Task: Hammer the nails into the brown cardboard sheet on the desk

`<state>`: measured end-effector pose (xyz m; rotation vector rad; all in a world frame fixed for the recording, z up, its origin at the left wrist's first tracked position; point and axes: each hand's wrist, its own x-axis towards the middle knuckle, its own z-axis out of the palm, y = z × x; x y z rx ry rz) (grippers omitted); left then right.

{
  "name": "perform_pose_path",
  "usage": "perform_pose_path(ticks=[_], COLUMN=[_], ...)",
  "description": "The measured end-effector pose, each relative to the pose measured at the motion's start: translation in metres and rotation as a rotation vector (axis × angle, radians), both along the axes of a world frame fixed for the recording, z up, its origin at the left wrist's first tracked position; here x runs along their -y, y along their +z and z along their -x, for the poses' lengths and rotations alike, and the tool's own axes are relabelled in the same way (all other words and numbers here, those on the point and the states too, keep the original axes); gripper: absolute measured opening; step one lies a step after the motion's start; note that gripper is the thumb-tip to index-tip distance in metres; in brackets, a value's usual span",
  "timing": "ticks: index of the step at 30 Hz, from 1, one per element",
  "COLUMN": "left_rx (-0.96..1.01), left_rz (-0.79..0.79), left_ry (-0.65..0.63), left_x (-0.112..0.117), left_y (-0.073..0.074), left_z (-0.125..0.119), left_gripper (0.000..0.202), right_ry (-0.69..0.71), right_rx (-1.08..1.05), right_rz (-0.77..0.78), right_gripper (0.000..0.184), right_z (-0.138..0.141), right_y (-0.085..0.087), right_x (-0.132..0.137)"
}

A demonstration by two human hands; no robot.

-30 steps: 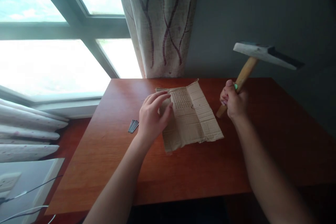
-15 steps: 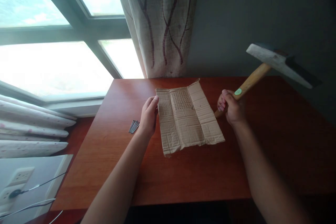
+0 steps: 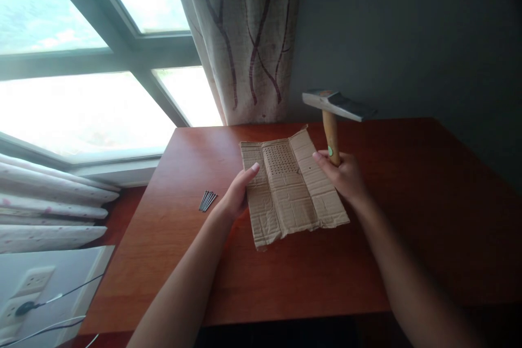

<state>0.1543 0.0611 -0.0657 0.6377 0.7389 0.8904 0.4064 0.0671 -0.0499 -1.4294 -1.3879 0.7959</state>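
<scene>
A creased sheet of brown cardboard (image 3: 290, 190) lies flat on the reddish wooden table (image 3: 285, 283); its upper middle panel is full of small holes. My left hand (image 3: 238, 193) grips the sheet's left edge, thumb on top. My right hand (image 3: 342, 174) is at the sheet's right edge, closed round the wooden handle of a hammer (image 3: 332, 114). The hammer stands nearly upright, its grey metal head level above the cardboard's far right corner. A small bundle of dark nails (image 3: 207, 200) lies on the table just left of my left hand.
A patterned curtain (image 3: 244, 38) hangs behind the table against a grey wall, with a large window (image 3: 81, 65) to the left. Folded pale curtain fabric (image 3: 49, 212) and a wall socket with cables (image 3: 28, 293) sit at the lower left.
My right hand swung the hammer from far right, tilted outward, in to the cardboard's right edge, now upright. My left hand slid from on top of the sheet to gripping its left edge.
</scene>
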Motion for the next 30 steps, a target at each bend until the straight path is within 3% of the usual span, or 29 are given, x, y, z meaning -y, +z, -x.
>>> perform_pose_path(ticks=[4,22,30], left_rx=[0.007,-0.012,-0.019], left_rz=[0.013,-0.010,-0.020], left_ry=[-0.003,0.011,0.037], left_x=[0.000,-0.002,-0.001], left_y=[0.000,-0.003,-0.003], left_z=[0.001,0.000,0.000], left_gripper=[0.054,0.051,0.043], right_ry=[-0.020,-0.040,-0.018], right_rx=[0.043,-0.166,-0.102], right_rz=[-0.021,0.072,0.031], right_gripper=[0.036,0.026,0.039], right_z=[0.002,0.002,0.003], right_y=[-0.002,0.000,-0.002], right_x=[0.000,-0.010,-0.010])
